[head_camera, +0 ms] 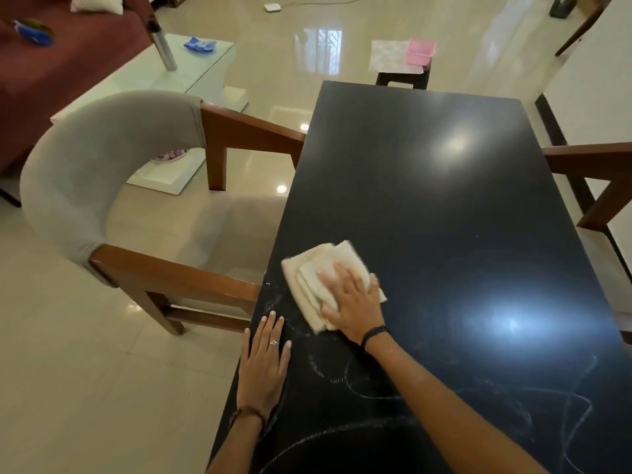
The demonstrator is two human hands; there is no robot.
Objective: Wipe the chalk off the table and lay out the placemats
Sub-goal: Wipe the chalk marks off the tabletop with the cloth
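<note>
Cream cloth [328, 282] under flat right hand [355, 302], left hand [265, 367] flat, empty on table [444, 200]

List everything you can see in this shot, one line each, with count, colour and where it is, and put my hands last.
table: one, black, centre to right
chalk marks: several, white, near end of the table
cloth: one, cream, folded, on the table under the right hand
armchair: one, grey with brown wood, left of the table
second chair: one, brown wood, right of the table, partly seen
placemats: stack, pale patterned and pink, on a dark stool past the far end
glass table: one, upper left
bottle: one, steel, on the glass table
left hand: flat on the table's left edge, wears a ring
right hand: pressing on the cloth
</note>
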